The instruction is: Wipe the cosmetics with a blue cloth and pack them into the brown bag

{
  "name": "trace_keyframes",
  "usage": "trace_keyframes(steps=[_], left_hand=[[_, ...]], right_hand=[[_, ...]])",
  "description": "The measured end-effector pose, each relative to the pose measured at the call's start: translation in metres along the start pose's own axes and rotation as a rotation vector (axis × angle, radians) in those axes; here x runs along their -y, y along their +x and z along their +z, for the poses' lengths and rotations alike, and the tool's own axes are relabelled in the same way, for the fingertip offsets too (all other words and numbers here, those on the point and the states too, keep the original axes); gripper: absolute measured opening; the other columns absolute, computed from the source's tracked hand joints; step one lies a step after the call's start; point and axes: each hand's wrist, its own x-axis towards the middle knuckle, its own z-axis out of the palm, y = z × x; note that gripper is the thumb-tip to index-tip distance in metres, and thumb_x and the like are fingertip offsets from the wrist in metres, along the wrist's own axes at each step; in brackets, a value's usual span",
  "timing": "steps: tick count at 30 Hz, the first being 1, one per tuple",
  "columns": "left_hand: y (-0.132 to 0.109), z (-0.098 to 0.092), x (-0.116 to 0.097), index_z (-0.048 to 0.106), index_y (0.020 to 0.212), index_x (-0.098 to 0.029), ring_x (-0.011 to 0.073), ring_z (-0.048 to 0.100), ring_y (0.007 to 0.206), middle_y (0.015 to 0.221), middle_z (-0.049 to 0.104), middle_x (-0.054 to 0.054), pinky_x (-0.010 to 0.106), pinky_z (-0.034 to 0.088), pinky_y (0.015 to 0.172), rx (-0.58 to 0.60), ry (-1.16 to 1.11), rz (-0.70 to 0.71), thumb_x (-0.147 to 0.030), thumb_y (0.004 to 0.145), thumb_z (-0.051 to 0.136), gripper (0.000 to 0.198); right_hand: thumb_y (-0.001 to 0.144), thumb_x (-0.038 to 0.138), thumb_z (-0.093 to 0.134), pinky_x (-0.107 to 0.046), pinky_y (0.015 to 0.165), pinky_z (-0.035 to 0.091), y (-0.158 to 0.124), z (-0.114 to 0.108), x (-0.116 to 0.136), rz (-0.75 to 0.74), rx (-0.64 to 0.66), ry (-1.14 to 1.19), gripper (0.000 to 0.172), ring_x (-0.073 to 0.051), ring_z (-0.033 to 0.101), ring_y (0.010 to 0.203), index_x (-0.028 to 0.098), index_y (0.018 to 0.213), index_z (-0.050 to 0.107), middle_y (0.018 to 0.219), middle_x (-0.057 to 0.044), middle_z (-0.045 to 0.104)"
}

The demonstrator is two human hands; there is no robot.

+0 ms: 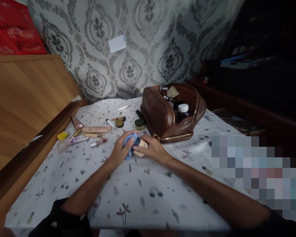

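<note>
Both hands meet over the printed white cloth (128, 194) on the table. My left hand (122, 148) is closed on a light blue cloth (128, 154), which it presses against a small bottle. The bottle (140, 146) has a dark blue band and a beige body, and it lies tilted in my right hand (155, 149). The fingers of my right hand wrap round it. Just beyond my hands sits a small jar with a dark lid (139, 124). An unzipped brown leather bag (160, 115) stands close to my right hand, with a white-capped dark bottle (183, 112) inside.
Several cosmetics lie at the left, among them a beige tube (96, 129), a lip gloss tube (98, 142) and a yellow sponge (63, 135). A wooden panel (32, 98) borders the left side. A patterned wall (128, 65) rises behind. A blurred patch covers the right edge.
</note>
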Motion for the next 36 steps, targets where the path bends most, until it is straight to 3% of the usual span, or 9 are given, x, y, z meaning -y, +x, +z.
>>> trace_keyframes(steps=[6, 11, 14, 19, 26, 36], left_hand=[[0.000, -0.001, 0.006, 0.062, 0.107, -0.017, 0.0221, 0.062, 0.099, 0.103, 0.066, 0.009, 0.032, 0.046, 0.091, -0.016, 0.101, 0.044, -0.045, 0.094, 0.050, 0.033], [0.001, -0.001, 0.007, 0.061, 0.098, -0.018, 0.0192, 0.061, 0.088, 0.092, 0.064, 0.004, 0.029, 0.047, 0.083, -0.079, 0.124, -0.025, -0.043, 0.094, 0.050, 0.027], [0.001, -0.004, 0.011, 0.061, 0.101, -0.018, 0.0194, 0.061, 0.091, 0.095, 0.065, 0.005, 0.029, 0.047, 0.085, -0.062, 0.098, -0.043, -0.045, 0.095, 0.050, 0.030], [0.002, -0.009, 0.014, 0.060, 0.108, -0.018, 0.0233, 0.060, 0.104, 0.110, 0.064, 0.009, 0.032, 0.045, 0.095, 0.006, 0.053, -0.013, -0.047, 0.090, 0.056, 0.034], [0.005, -0.006, 0.010, 0.059, 0.093, -0.020, 0.0180, 0.056, 0.080, 0.084, 0.060, 0.002, 0.027, 0.045, 0.077, -0.019, 0.052, -0.082, -0.048, 0.092, 0.051, 0.030], [0.009, -0.004, 0.010, 0.057, 0.089, -0.019, 0.0169, 0.056, 0.079, 0.081, 0.058, 0.001, 0.026, 0.043, 0.077, -0.015, 0.120, -0.071, -0.043, 0.093, 0.048, 0.025]], right_hand=[[0.075, 0.056, 0.069, -0.030, 0.064, 0.042, -0.001, 0.001, -0.001, -0.029, 0.010, -0.082, 0.040, -0.018, 0.054, 0.071, 0.017, 0.077, 0.059, 0.078, -0.002, 0.054], [0.070, 0.042, 0.079, -0.032, 0.074, 0.048, -0.002, 0.001, -0.003, -0.109, 0.051, -0.055, 0.043, -0.021, 0.060, 0.083, 0.017, 0.102, 0.064, 0.092, -0.004, 0.063], [0.070, 0.035, 0.079, -0.034, 0.078, 0.049, -0.003, 0.002, -0.003, -0.104, 0.026, -0.061, 0.047, -0.022, 0.062, 0.088, 0.018, 0.110, 0.063, 0.099, -0.006, 0.065], [0.071, 0.037, 0.078, -0.034, 0.076, 0.050, -0.004, 0.004, -0.002, -0.084, 0.010, -0.104, 0.045, -0.021, 0.063, 0.085, 0.018, 0.109, 0.065, 0.097, -0.006, 0.067], [0.072, 0.034, 0.077, -0.034, 0.079, 0.049, -0.002, 0.002, 0.000, -0.054, 0.015, -0.073, 0.041, -0.022, 0.063, 0.089, 0.018, 0.108, 0.065, 0.099, -0.006, 0.068], [0.070, 0.033, 0.079, -0.031, 0.075, 0.047, -0.004, 0.006, 0.000, -0.038, -0.033, -0.179, 0.043, -0.021, 0.061, 0.084, 0.015, 0.105, 0.063, 0.095, -0.006, 0.066]])
